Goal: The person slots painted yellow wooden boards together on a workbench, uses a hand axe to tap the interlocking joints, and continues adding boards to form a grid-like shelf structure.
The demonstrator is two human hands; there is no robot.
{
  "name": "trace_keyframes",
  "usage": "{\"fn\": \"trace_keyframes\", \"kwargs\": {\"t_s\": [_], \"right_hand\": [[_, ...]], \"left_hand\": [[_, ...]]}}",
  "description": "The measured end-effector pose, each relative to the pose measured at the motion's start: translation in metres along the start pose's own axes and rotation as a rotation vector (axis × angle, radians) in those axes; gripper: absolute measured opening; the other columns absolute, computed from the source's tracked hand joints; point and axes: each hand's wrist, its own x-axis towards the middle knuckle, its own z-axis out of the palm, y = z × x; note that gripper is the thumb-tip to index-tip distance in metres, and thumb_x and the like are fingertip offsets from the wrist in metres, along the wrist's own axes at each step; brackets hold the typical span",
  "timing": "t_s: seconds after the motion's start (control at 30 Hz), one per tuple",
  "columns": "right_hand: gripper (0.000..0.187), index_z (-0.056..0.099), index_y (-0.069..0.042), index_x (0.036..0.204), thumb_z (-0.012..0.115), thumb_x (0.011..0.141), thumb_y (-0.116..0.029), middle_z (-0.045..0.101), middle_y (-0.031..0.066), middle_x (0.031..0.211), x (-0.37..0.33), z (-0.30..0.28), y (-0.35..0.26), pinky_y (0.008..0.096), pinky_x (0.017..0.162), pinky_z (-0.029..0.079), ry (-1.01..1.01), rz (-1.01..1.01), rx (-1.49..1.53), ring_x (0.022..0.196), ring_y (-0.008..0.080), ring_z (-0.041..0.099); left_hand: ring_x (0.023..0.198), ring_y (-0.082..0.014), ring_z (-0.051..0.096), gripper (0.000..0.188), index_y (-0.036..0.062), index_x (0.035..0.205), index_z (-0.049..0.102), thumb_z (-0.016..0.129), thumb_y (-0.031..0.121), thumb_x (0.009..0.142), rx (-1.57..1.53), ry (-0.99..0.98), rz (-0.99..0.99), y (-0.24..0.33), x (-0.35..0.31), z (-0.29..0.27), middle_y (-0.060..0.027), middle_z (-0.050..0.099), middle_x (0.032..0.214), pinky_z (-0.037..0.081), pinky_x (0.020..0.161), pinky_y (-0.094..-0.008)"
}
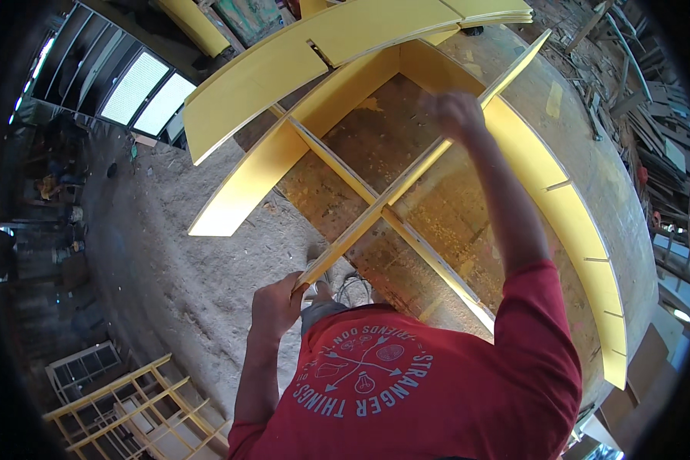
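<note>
Yellow boards are joined on edge into an open frame on a worn table. A long yellow slat (pixel 337 245) runs diagonally across it and crosses a second slat (pixel 437 261) near the middle. My left hand (pixel 276 305) is closed round the slat's near end, which juts past the table edge. Above the far part of the same slat is my right hand (pixel 456 116), blurred and curled like a fist, with nothing visible in it. Whether it touches the wood I cannot tell. A notched yellow side board (pixel 560 192) curves along the right.
Curved yellow panels (pixel 284 84), one with a slot, lie across the frame's far left. The stained table (pixel 621 222) extends right. Dusty floor (pixel 184 222) lies to the left, with a yellow lattice frame (pixel 134 410) at lower left. Wood scraps (pixel 659 130) are piled at far right.
</note>
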Motion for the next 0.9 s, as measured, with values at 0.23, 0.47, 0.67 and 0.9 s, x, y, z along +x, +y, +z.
{"fn": "trace_keyframes", "kwargs": {"t_s": [0.23,0.47,0.67,0.9], "right_hand": [[0.066,0.079,-0.005,0.083,0.045,0.11,-0.054,0.077,0.0224,0.093,0.007,0.028,0.019,0.0562,0.092,0.055,-0.206,0.022,0.0,0.098,0.0441,0.073],[0.065,0.081,-0.005,0.086,0.045,0.11,-0.054,0.078,0.0224,0.094,-0.001,0.029,-0.014,0.056,0.09,0.057,-0.137,0.078,0.173,0.098,0.0425,0.075],[0.063,0.083,-0.006,0.088,0.047,0.109,-0.054,0.079,0.0205,0.096,-0.004,0.042,-0.006,0.0546,0.089,0.058,-0.24,0.073,0.081,0.099,0.041,0.075],[0.065,0.083,-0.008,0.088,0.05,0.106,-0.061,0.08,0.0194,0.096,-0.003,0.044,-0.013,0.0543,0.091,0.058,-0.224,0.073,0.097,0.099,0.0411,0.076]], "left_hand": [[0.079,-0.0403,0.076,0.022,0.0104,0.117,0.078,0.073,0.022,0.099,-0.037,0.06,0.074,-0.004,0.011,0.014,-0.0189,0.076,0.087,0.059,0.069,-0.0481],[0.082,-0.042,0.076,0.02,0.0145,0.111,0.079,0.075,0.029,0.098,0.046,0.017,-0.051,-0.003,0.018,0.044,-0.0194,0.077,0.088,0.06,0.072,-0.0514],[0.083,-0.0453,0.075,0.025,0.0129,0.114,0.077,0.074,0.033,0.1,0.076,-0.011,-0.04,-0.007,0.029,0.048,-0.0219,0.076,0.086,0.059,0.073,-0.0544],[0.087,-0.0465,0.075,0.033,0.0102,0.117,0.076,0.073,0.038,0.1,0.101,-0.059,-0.082,-0.015,0.024,0.05,-0.0234,0.077,0.09,0.059,0.076,-0.055]]}}
